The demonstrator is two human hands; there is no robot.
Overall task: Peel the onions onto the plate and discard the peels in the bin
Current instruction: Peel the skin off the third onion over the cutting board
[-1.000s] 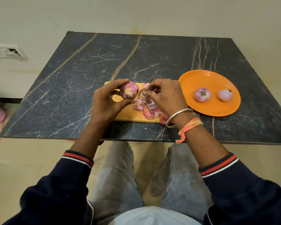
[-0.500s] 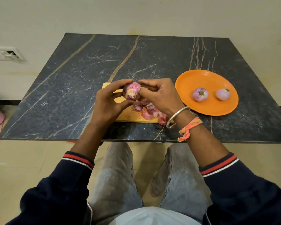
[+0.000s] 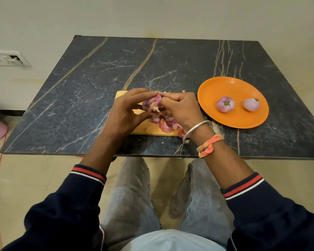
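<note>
Two peeled onions (image 3: 225,104) wait on the orange plate (image 3: 216,84) at three o'clock of the marble table (image 3: 80,87), while a left hand (image 3: 124,113) cradles a third onion (image 3: 150,104) above the cutting board (image 3: 141,128) and right-hand fingers (image 3: 178,107) pinch its skin. Loose peels (image 3: 166,125) could scatter off the board's near edge; no bin is visible.

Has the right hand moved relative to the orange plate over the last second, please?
Yes. The right hand has moved left, away from the orange plate, onto the onion.
</note>
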